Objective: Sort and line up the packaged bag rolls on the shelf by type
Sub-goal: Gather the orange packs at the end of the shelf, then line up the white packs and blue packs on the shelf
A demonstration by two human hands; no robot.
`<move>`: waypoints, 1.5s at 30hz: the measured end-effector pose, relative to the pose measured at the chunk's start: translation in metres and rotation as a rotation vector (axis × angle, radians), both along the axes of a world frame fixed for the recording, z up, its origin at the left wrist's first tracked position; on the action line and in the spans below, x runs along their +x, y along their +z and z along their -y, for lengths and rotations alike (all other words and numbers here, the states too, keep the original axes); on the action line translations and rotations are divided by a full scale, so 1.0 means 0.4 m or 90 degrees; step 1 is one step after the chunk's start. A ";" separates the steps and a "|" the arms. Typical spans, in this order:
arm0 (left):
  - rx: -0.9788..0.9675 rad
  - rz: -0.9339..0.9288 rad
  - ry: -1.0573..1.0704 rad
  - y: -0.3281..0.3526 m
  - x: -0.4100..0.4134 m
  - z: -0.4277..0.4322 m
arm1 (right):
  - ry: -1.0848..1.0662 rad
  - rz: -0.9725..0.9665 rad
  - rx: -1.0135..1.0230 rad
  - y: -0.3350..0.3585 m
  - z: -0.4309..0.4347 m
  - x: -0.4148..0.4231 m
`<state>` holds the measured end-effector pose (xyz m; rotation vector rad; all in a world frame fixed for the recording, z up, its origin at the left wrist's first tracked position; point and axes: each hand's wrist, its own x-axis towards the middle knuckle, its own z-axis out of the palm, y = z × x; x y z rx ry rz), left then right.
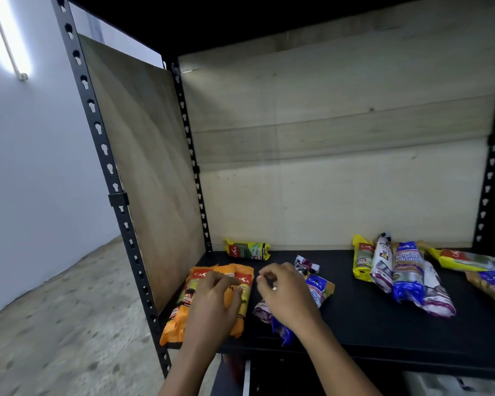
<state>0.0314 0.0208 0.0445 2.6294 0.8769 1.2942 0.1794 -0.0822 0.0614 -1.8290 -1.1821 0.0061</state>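
Orange rolls (183,304) under left hand (215,301)

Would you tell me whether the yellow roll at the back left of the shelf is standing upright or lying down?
Lying down: the yellow roll rests on its side on the black shelf, its length running left to right along the back panel.

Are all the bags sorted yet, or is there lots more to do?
Partly. The orange packs already lie side by side at the shelf's left end, under the left hand. The right hand rests over a blue pack. The mixed pile on the right and one yellow pack at the back still need sorting.
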 end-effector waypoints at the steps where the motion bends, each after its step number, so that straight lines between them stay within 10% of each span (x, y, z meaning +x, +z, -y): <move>1: 0.005 -0.028 -0.034 0.003 0.015 0.008 | -0.019 -0.004 0.016 -0.003 0.021 0.018; 14: -0.172 -0.514 -0.187 0.013 0.158 0.004 | 0.031 -0.083 -0.128 -0.102 0.160 0.025; 32: -0.078 -0.433 -0.118 -0.032 0.150 0.058 | -0.085 0.034 -0.013 -0.129 0.153 0.126; 45: -0.089 -0.362 -0.081 -0.056 0.115 0.076 | -0.082 0.098 -0.177 -0.088 0.001 0.353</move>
